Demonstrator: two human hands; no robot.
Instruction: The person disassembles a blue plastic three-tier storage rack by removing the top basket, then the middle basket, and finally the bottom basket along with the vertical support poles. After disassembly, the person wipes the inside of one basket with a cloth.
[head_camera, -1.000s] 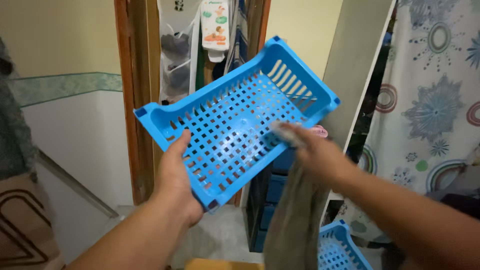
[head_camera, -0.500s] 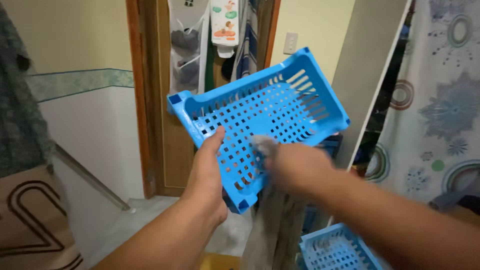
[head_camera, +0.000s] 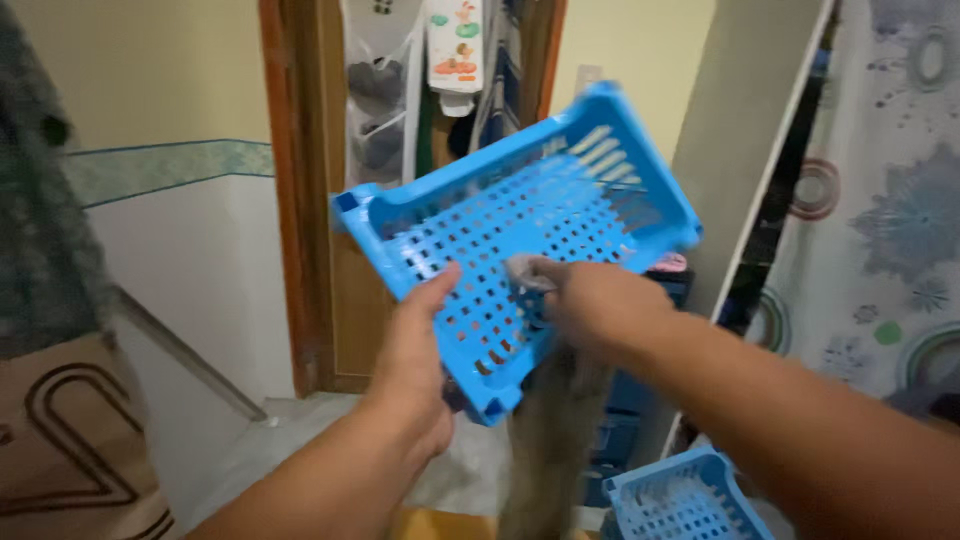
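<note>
Grip, left: left hand (head_camera: 415, 375) clamps the near rim of the blue slotted basket (head_camera: 520, 245), thumb inside at 12 o'clock; basket tilted in mid-air before the wooden door (head_camera: 300, 200)
Grip, right: right hand (head_camera: 600, 305) pinches a grey cloth (head_camera: 550, 430) against the basket floor; cloth tail hangs toward 6 o'clock
Step, as judged: wiping the basket's inside
Next move needs: steady left hold; firm cloth pressure across the slots
Nearby: second blue basket (head_camera: 680, 495) at 5 o'clock
</note>
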